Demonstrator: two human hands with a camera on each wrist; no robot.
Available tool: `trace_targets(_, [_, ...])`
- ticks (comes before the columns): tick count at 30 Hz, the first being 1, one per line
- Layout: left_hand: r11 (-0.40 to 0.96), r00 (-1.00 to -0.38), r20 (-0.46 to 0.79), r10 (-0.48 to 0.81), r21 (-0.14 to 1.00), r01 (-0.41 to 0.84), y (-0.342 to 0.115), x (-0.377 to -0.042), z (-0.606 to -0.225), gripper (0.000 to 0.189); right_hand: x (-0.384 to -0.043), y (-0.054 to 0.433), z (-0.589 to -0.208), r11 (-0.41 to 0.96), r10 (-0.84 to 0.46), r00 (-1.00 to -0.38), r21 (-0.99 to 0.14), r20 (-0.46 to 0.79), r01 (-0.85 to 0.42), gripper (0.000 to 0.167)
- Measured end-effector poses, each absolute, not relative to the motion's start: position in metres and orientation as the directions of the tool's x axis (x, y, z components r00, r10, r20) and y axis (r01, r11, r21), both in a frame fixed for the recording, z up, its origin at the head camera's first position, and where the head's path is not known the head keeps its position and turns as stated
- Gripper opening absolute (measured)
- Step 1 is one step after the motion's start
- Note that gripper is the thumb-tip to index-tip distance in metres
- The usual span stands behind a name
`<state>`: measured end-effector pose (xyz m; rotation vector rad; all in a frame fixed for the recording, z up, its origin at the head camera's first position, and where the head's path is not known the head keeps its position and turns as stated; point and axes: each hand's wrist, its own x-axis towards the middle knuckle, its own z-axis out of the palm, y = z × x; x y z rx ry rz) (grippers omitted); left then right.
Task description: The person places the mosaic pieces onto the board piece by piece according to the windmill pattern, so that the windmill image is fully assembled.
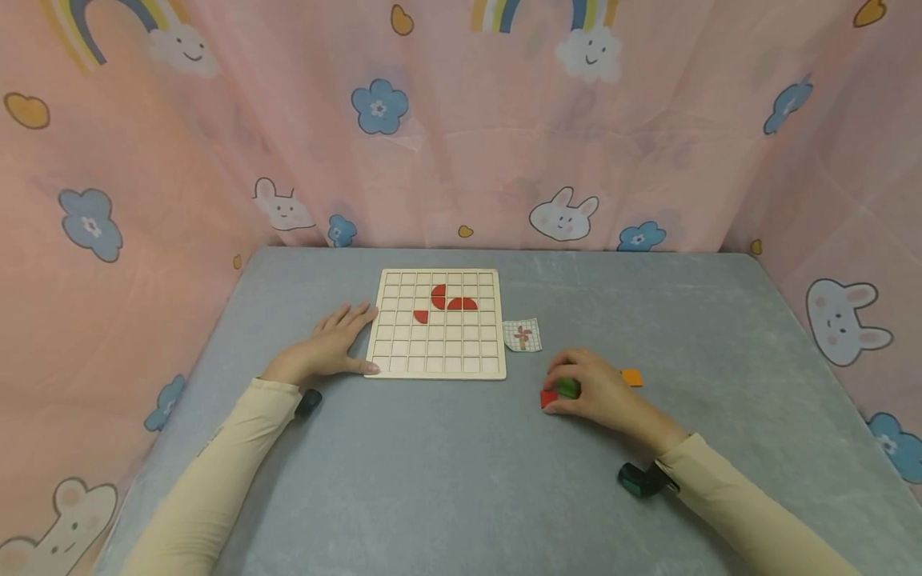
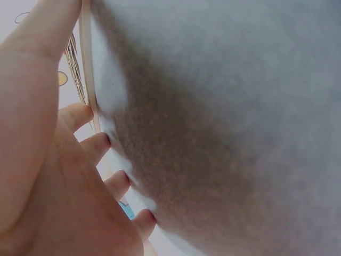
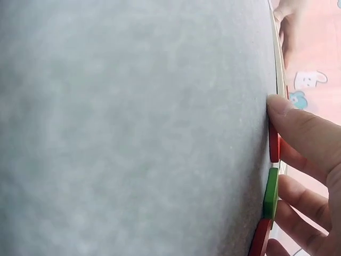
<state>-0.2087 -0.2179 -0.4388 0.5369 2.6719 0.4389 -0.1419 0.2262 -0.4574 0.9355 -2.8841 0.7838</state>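
Note:
My left hand [image 1: 324, 346] rests at the left edge of a pale wooden grid board [image 1: 468, 350], thumb and fingers spread and touching the rim. Several red rounded tiles [image 1: 438, 297] sit in the board's cells. Right of the board, my right hand [image 1: 594, 390] is low on the grey table, pinching a red tile [image 1: 549, 398] between thumb and forefinger. Under the palm a green tile [image 1: 568, 388] shows. The right wrist view has the thumb on the red tile [image 3: 274, 141], the green tile [image 3: 271, 194] beside it and another red tile [image 3: 260, 238] lower down.
A small paper card [image 1: 522, 335] with a printed grid and flower-like pattern lies against the board's right side. An orange tile [image 1: 631, 378] is partly hidden behind my right hand. A pink patterned curtain [image 1: 461, 144] surrounds the grey table [image 1: 432, 480] at the back and sides.

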Motion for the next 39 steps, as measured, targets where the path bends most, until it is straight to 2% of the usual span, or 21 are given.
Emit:
trace_targets(16, [0.88,-0.852,-0.309,0.424,0.362,0.307,-0.219,-0.21,-0.442,0.109,-0.152,0.215,-0.451,0.689,-0.543,-0.824,-0.477,0.159,-0.546,0.021])
trace_targets(29, [0.882,-0.854,-0.309,0.419,0.36,0.303,-0.218,-0.21,-0.44,0.108,-0.184,0.182,-0.442,0.682,-0.562,-0.814,-0.475,0.145,-0.555,0.022])
trace_targets(39, [0.879,-0.855,-0.302,0.421,0.37,0.302,-0.218,-0.209,-0.44,0.108,-0.212,0.145,-0.435,0.646,-0.566,-0.814,-0.543,0.131,-0.537,0.022])
